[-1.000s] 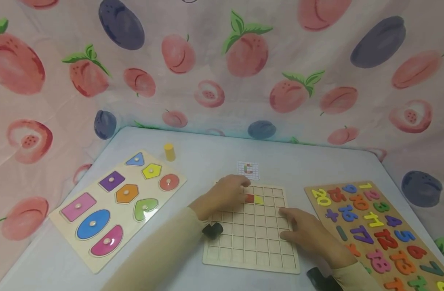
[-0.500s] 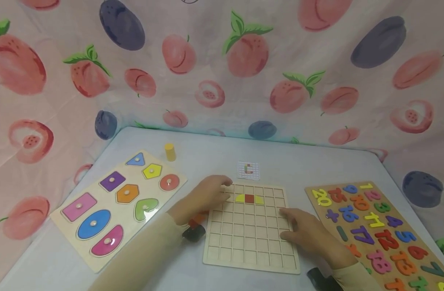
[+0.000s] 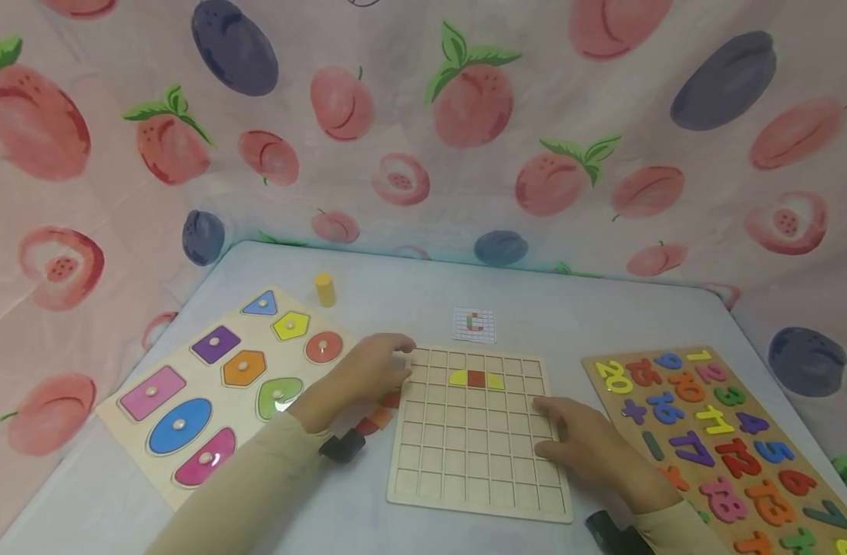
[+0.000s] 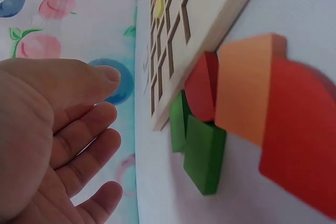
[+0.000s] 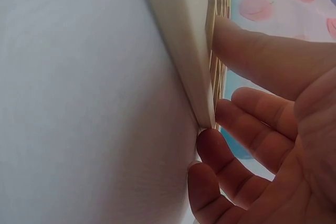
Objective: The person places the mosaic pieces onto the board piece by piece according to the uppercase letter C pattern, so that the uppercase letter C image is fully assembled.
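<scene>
In the head view my left hand [image 3: 368, 374] is just off the left edge of the wooden grid board [image 3: 478, 497], its relaxed fingers holding nothing visible. Loose blocks lie near it: the left wrist view shows an orange block [image 4: 244, 90], a large red block [image 4: 299, 135], a smaller red one [image 4: 201, 87] and a green block [image 4: 203, 156]. My right hand [image 3: 583, 439] rests at the board's right edge, thumb [image 5: 247, 51] over the top and other fingertips along the side. On the grid, a red square block [image 3: 476, 378] sits between two yellow blocks [image 3: 458, 377].
A small pattern card [image 3: 475, 324] lies behind the board. At left is a knobbed shape puzzle [image 3: 183, 493], with a yellow cylinder [image 3: 324, 290] beyond it. A number puzzle board [image 3: 593, 362] lies at right. A fruit-print curtain [image 3: 423, 216] hangs behind the table.
My left hand has drawn back leftward off the grid, uncovering the second yellow block beside the red one and the loose blocks by the board. The right hand has stayed in place.
</scene>
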A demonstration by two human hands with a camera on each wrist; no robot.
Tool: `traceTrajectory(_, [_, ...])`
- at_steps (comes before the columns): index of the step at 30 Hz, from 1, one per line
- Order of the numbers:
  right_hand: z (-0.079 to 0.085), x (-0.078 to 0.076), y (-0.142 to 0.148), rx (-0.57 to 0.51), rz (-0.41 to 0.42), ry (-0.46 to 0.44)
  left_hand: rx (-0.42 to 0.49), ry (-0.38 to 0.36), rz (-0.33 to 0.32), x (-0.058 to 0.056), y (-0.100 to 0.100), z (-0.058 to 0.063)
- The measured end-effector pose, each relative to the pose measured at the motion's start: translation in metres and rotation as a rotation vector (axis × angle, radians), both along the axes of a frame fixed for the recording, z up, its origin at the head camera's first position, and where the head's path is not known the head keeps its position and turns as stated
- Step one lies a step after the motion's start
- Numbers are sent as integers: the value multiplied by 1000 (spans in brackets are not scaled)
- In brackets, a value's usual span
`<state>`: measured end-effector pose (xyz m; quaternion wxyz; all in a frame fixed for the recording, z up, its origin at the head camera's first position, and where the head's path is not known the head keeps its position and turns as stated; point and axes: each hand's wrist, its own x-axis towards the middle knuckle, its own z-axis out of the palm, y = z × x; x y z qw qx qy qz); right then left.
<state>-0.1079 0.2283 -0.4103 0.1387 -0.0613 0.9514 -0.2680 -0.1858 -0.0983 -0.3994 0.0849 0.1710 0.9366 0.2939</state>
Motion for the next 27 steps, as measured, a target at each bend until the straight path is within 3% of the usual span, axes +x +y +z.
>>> traceTrajectory(13, [0, 1, 0, -8, 7, 9, 13, -56, 68, 4, -14, -1])
traceTrajectory(21, [0, 1, 0, -8, 0, -2, 4, -126, 112, 5, -20, -7])
traceTrajectory(27, [-1, 1, 1, -3, 4, 3, -12, -118, 97, 5, -22, -12])
